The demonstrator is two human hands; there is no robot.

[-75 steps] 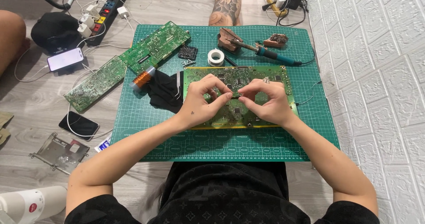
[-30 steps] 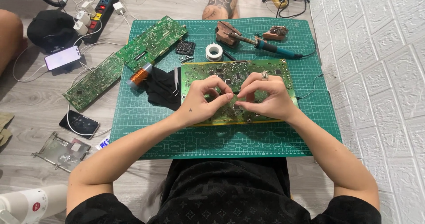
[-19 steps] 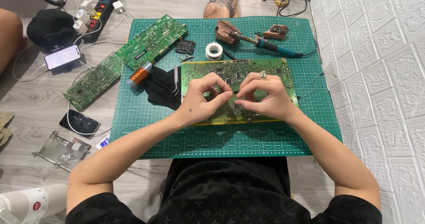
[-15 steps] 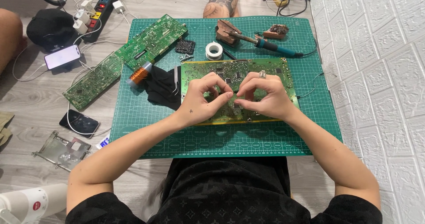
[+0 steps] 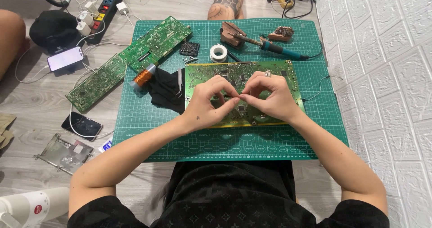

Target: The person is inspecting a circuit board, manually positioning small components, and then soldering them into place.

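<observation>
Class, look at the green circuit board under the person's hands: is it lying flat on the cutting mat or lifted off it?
Flat. The circuit board rests level on the cutting mat, with both hands above it.

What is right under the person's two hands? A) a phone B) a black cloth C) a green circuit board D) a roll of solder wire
C: both the left hand and the right hand rest on the green circuit board lying on the cutting mat.
</observation>
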